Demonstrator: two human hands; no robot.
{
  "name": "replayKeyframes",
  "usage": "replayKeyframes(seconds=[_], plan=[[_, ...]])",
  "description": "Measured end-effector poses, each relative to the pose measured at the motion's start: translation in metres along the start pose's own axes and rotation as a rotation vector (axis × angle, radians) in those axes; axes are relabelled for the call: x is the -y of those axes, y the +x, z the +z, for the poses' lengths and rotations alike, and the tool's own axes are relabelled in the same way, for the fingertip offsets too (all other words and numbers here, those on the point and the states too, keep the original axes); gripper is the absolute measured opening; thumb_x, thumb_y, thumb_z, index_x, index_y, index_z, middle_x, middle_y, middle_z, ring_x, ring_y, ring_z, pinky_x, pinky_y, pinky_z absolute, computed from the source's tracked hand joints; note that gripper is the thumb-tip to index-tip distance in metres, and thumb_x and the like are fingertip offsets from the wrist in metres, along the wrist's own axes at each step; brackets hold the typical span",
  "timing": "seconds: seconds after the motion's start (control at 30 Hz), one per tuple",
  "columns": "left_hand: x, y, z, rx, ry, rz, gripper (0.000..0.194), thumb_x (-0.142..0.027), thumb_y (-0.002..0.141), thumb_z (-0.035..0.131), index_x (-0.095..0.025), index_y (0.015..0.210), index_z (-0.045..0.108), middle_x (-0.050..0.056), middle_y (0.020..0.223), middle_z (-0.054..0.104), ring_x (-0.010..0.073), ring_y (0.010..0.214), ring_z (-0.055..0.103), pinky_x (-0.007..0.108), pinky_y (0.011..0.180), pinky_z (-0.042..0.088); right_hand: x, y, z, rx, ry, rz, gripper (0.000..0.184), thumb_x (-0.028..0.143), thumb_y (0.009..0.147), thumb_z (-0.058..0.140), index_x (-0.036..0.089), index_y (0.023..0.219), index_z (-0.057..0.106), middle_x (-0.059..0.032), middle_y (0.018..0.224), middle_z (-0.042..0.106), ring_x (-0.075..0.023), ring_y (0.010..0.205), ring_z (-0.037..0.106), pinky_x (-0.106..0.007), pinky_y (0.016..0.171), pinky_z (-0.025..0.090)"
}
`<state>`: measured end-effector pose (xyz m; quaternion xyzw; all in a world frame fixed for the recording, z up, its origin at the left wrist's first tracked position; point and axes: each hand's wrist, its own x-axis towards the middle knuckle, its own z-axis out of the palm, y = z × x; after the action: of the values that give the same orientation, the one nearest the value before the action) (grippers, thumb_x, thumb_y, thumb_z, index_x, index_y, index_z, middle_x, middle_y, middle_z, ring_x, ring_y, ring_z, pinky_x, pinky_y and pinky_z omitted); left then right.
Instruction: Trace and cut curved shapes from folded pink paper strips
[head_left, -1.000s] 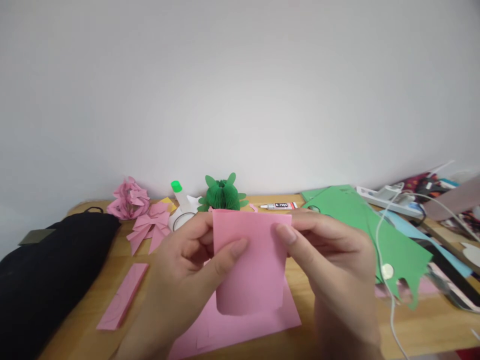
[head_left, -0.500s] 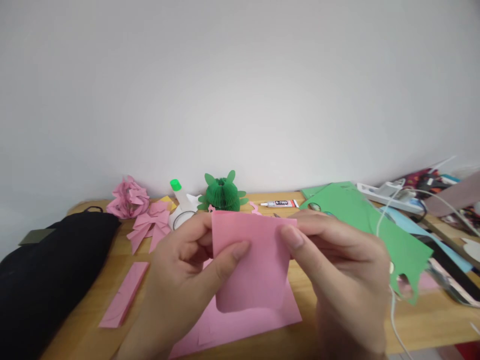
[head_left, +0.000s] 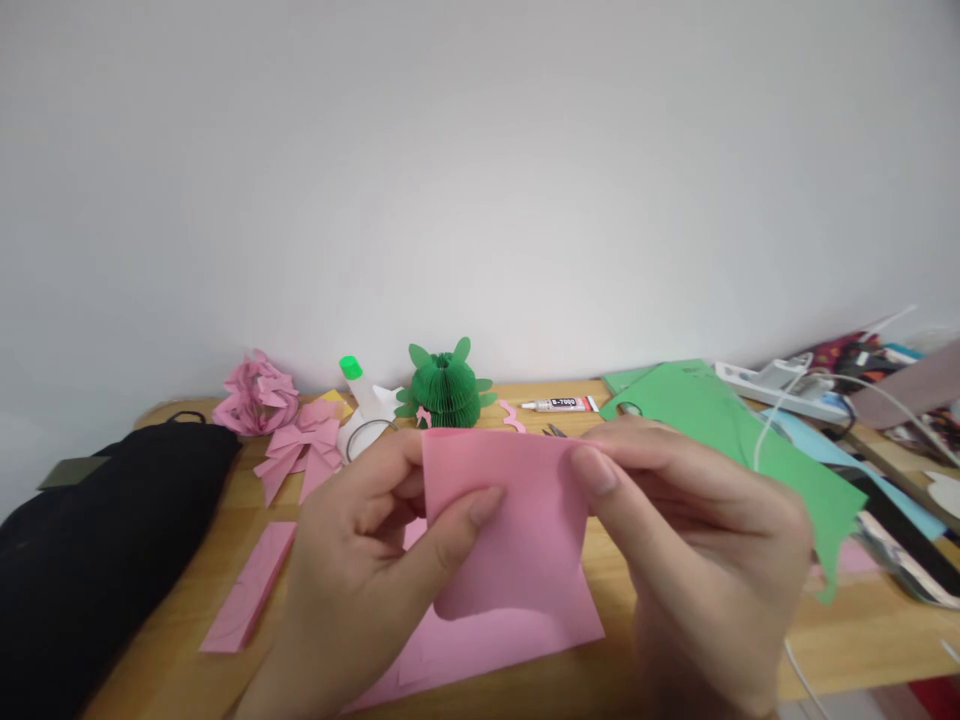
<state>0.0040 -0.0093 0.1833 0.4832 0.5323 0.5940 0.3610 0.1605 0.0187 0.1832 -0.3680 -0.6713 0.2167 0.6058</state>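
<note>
A piece of pink paper is held up in front of me between both hands; its lower end curves. My left hand pinches it from the left, with the thumb lying across its face and the fingers behind. At the upper right corner, my right hand grips it between thumb and forefinger. Below it, a larger pink sheet lies on the wooden table, partly covered by the held piece and my left hand. A folded pink paper strip rests left of my left hand.
Behind my hands stand a green honeycomb paper figure, a glue stick and a glue tube. Pink paper bows and a black bag are at left. Green paper, a power strip and a white cable lie at right.
My right hand has shifted slightly right and down along the top edge of the pink paper. The left hand keeps its pinch, and scissor tips now show behind the paper.
</note>
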Motion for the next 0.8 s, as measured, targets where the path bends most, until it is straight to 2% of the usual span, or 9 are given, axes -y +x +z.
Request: replayKeyframes(seconds=[0.17, 0.8], plan=[[-0.0038, -0.0039, 0.0043, -0.034, -0.015, -0.010, 0.009, -0.023, 0.072, 0.075, -0.027, 0.079, 0.074, -0.005, 0.076, 0.072, 0.0096, 0.061, 0.064, 0.014, 0.052, 0.052, 0.0005, 0.0001, -0.0003, 0.006, 0.014, 0.012, 0.012, 0.016, 0.082, 0.068, 0.026, 0.077, 0.071, 0.0022, 0.065, 0.067, -0.0124, 0.059, 0.061, -0.025, 0.053, 0.049], [-0.0053, -0.0052, 0.0034, -0.009, -0.019, -0.024, 0.007, -0.025, 0.074, 0.073, -0.027, 0.081, 0.073, -0.005, 0.075, 0.072, 0.0111, 0.062, 0.064, 0.017, 0.053, 0.053, 0.0014, 0.0012, 0.0001, -0.009, 0.022, 0.026, 0.010, 0.019, 0.080, 0.069, 0.025, 0.072, 0.071, 0.0024, 0.062, 0.066, -0.0117, 0.055, 0.058, -0.024, 0.049, 0.048]])
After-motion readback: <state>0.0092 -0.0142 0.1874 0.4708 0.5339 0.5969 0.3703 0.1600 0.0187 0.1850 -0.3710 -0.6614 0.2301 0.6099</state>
